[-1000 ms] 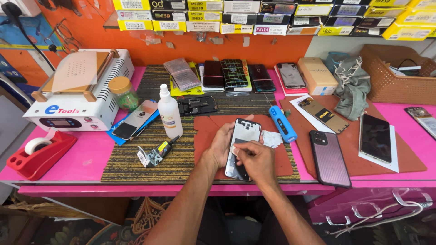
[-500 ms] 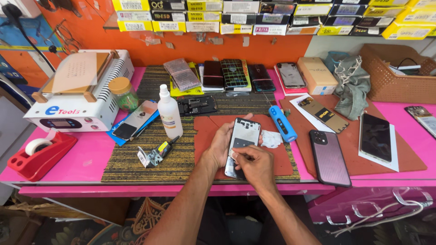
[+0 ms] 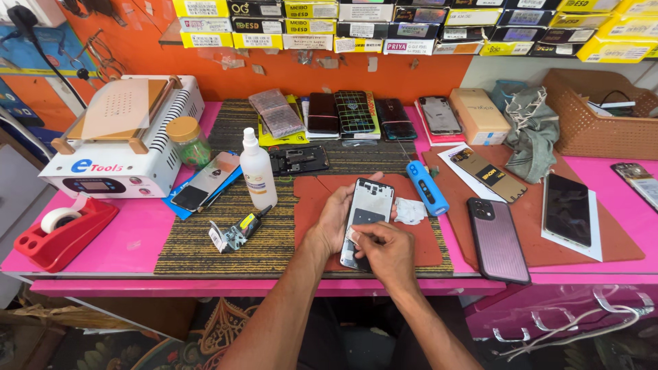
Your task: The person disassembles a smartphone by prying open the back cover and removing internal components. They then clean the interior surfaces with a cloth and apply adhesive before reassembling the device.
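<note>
Now, head view: both hands on a phone frame (image 3: pixel 368 218) over the red mat (image 3: pixel 404 240).
Left hand (image 3: pixel 337 220) curled around frame's left edge, gripping; right hand (image 3: pixel 385 248) pinches small white wipe (image 3: pixel 354 235) against its lower part. Blue tool (image 3: pixel 426 188) just beside.

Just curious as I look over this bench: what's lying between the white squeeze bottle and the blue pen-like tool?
In the head view, a black phone frame part lies flat on the woven mat between the white bottle and the blue tool.

A bright pink tabletop (image 3: pixel 137 236) carries an olive-and-black striped woven mat (image 3: pixel 271 236), a rust-red rubber pad (image 3: pixel 312 199), and a blue cylindrical tool (image 3: pixel 426 188).
</note>
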